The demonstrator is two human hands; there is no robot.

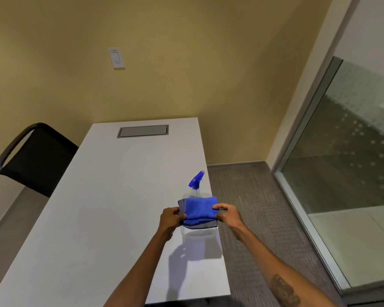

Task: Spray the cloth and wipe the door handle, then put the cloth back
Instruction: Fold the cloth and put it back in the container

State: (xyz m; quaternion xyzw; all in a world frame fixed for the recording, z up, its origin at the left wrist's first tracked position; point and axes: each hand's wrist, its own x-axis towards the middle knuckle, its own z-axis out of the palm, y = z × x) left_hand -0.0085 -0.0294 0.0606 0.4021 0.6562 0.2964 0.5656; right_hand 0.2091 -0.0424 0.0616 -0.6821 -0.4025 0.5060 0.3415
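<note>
Over the bin (pixel 197 237), both hands pinch the cloth (pixel 200 211): left hand (pixel 172 218), right hand (pixel 227 214). I'd keep its fold tight, clear of the bottle (pixel 196 182).

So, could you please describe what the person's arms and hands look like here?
Both forearms are bare, with no sleeves in view. The left hand and right hand wear no gloves, rings or watch that I can see. A dark tattoo marks the right forearm.

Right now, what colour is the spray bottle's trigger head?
Blue, on a clear spray bottle standing behind the folded cloth; the head view shows it.
</note>
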